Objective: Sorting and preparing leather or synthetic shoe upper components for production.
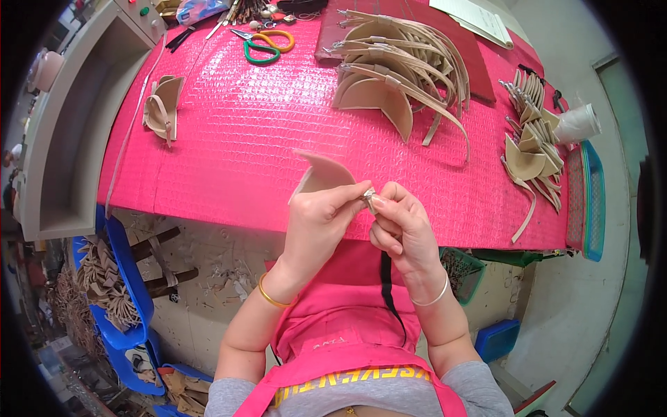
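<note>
The step in hand looks like fine work on a small metal fitting [368,195], pinched between the left hand [316,219] and the right hand [410,226] just in front of the near edge of the table [229,142]. A curved beige piece [323,176] stands out past the left hand, its lower part hidden behind it; how it joins the fitting cannot be told. The next move probably calls for a steady left pinch while the right works the fitting by small turns or pushes; a slip there could well let it spring loose.

The left hand shows its back, wrist bent inward, thumb and forefinger closed to a narrow pinch at the fitting. The right hand mirrors it, thumb laid over the metal, its other fingers curled under in a loose fold. Both forearms rise from the lower edge, elbows spread, so the tips meet ahead of the chest.

Similar beige pieces lie well apart from the hands: a lone one [163,111] at the left, a stack [379,97] on a red board [479,73], and a pile [531,156] at the right. The scissors [254,39] rest near the far edge.
</note>
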Available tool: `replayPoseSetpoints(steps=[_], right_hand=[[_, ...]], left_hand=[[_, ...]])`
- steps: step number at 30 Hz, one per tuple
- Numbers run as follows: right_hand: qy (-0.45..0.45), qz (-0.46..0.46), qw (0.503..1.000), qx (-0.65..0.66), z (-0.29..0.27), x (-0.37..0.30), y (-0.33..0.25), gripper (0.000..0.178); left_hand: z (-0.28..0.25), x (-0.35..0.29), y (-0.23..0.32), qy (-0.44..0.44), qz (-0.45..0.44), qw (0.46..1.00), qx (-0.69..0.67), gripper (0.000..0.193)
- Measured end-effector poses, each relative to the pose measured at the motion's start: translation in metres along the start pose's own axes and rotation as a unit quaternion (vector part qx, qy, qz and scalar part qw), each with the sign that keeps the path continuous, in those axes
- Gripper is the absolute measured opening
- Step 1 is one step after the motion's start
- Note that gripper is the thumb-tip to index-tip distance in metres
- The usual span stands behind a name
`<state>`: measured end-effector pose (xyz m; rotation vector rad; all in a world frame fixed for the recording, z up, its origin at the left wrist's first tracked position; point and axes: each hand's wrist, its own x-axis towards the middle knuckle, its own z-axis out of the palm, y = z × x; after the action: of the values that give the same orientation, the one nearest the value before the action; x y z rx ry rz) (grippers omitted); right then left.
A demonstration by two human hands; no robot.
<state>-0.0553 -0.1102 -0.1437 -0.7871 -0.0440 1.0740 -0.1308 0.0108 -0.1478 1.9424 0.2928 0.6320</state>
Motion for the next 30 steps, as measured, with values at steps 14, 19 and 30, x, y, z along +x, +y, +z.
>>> replayPoseSetpoints(steps=[14, 19, 30], right_hand=[[-0.007, -0.227, 0.936, -0.268, 0.002, 0.082, -0.01, 0.013], [-0.083, -0.201, 0.916, -0.337, 0.041, 0.087, 0.002, 0.021], [-0.123, -0.08, 0.874, -0.464, 0.034, 0.081, 0.029, 0.014]], left_hand=[[-0.02, 0.022, -0.007, 0.029, 0.01, 0.993, 0.112, 0.018], [-0.084, 0.038, -0.074, -0.003, -0.087, 0.965, 0.248, 0.022], [-0.19, 0.056, -0.164, 0.451, -0.229, 0.858, -0.091, 0.016]])
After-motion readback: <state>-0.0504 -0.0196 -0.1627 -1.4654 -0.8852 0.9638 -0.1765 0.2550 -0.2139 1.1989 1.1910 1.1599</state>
